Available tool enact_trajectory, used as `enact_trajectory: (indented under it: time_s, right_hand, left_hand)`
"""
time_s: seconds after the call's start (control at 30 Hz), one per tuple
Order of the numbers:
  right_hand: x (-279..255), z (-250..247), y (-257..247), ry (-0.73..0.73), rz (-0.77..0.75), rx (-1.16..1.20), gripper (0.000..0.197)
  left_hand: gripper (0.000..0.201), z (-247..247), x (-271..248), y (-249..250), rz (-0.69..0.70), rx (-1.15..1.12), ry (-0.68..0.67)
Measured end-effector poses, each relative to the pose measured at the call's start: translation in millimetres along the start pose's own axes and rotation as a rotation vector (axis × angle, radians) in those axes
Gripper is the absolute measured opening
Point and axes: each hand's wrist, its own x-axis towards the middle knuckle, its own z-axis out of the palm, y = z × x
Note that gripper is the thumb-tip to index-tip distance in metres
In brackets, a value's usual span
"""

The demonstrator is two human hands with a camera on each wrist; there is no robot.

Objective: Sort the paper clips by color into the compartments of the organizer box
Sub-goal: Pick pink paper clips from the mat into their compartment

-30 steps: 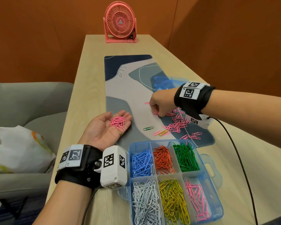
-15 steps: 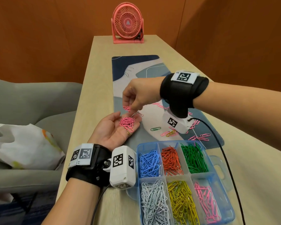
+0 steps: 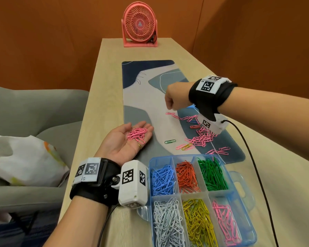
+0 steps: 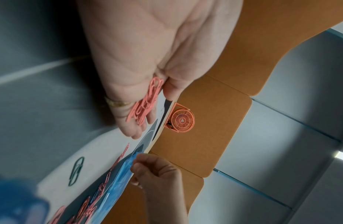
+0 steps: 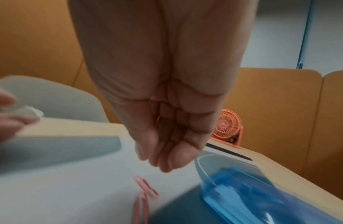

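head view: left hand (image 3: pixel 126 139) palm up on mat (image 3: pixel 143 90), fingers straight, pink clip bundle (image 3: pixel 137 134) lying on them. right hand (image 3: pixel 175 98) curled, over loose pink clips (image 3: pixel 202 136) at right of mat. organizer box (image 3: pixel 246 207) near right, colours each in own compartment.
left wrist view: bundle across flat fingers (image 4: pixel 128 121).
right wrist view: blurred; fingers (image 5: pixel 172 153) curled together, cannot tell if holding anything.

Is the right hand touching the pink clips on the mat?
Apart. The right wrist view shows the right hand with curled fingers above the nearest pink clips, bare mat showing between them; the head view agrees.
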Motion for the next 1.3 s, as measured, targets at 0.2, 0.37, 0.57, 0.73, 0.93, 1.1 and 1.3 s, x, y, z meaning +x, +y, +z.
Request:
enact_trajectory:
  time_s: [0.2, 0.37, 0.57, 0.73, 0.93, 1.1, 1.3]
  right_hand:
    - [7, 20, 5, -0.078, -0.009, -0.158, 0.024]
    - [7, 22, 10, -0.083, 0.029, -0.122, 0.026]
    - [7, 25, 13, -0.058, 0.052, -0.076, 0.022]
    - [9, 23, 13, -0.094, 0.074, -0.077, 0.019]
    - [14, 12, 18, -0.143, 0.101, 0.08, 0.011]
    - [19, 17, 15, -0.105, 0.122, 0.095, 0.016]
    - [20, 24, 13, -0.132, 0.114, 0.113, 0.013]
  left_hand:
    - [0.041, -1, 0, 0, 0.006, 0.023, 0.004]
    - [0.042, -2, 0, 0, 0.005, 0.034, 0.009]
    - [0.041, -1, 0, 0, 0.004, 0.043, 0.011]
    - [0.042, -1, -1, 0, 0.007, 0.05, 0.009]
    - [0.042, -1, -1, 0, 0.009, 0.06, 0.014]
    - [0.042, 0, -1, 0, 0.007, 0.056, 0.013]
    - [0.042, -1, 0, 0, 0.003, 0.053, 0.012]
